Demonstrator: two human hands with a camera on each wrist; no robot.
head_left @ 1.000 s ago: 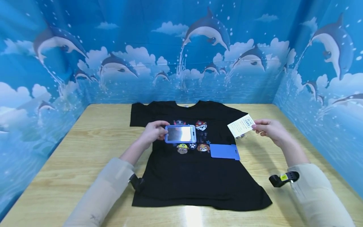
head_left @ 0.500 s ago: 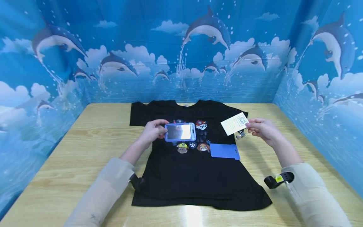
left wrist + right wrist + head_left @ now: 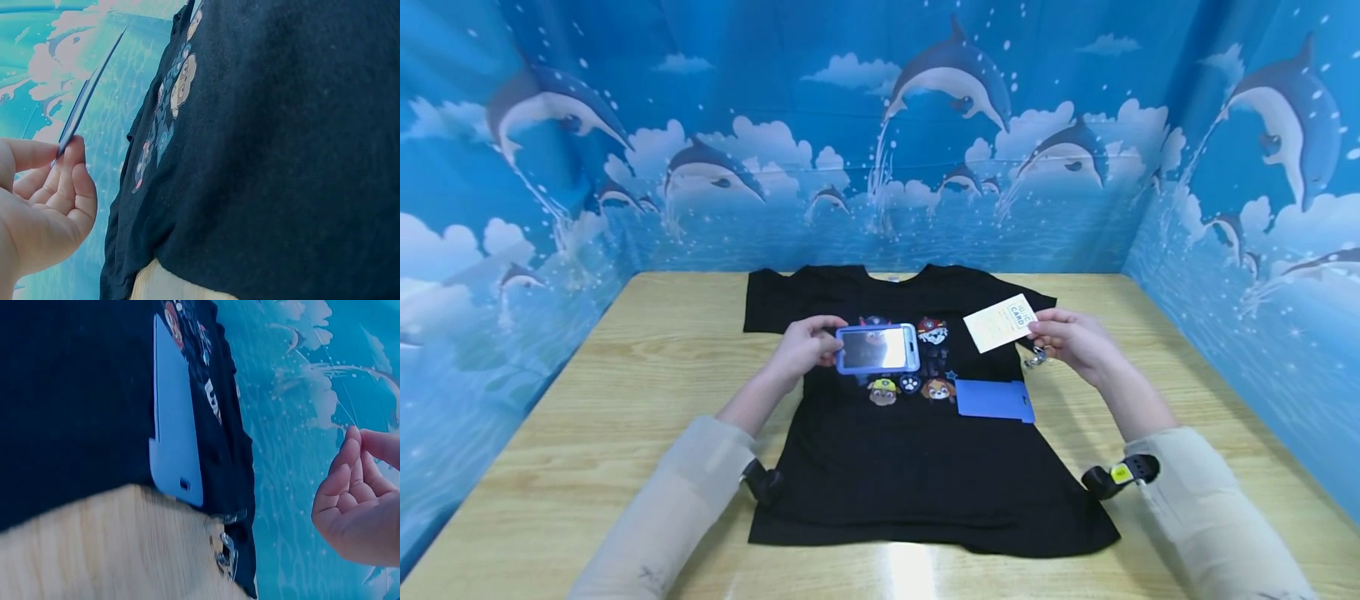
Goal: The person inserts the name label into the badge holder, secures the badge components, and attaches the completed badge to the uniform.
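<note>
My left hand (image 3: 809, 350) pinches the left end of a blue-framed ID card holder (image 3: 876, 348) with a clear window. It is raised over the printed chest of a black T-shirt (image 3: 917, 483), and the left wrist view shows the holder (image 3: 81, 106) edge-on between thumb and fingers. Between thumb and fingertips, my right hand (image 3: 1071, 340) pinches the right edge of a white paper card (image 3: 996, 325) printed "CARD". In the right wrist view the card is a thin line above the fingertips. A flat blue cover piece (image 3: 994, 400) with a slot lies on the shirt's right side.
A small metal clip (image 3: 1036, 357) lies by the shirt's right sleeve, below my right hand. The shirt is spread on a wooden table (image 3: 625, 383). Blue dolphin-print curtains (image 3: 820, 117) stand behind and at both sides.
My right hand has moved left with the paper card, bringing it over the shirt and nearer the holder. The metal clip shows more fully. My left hand has stayed nearly still.
</note>
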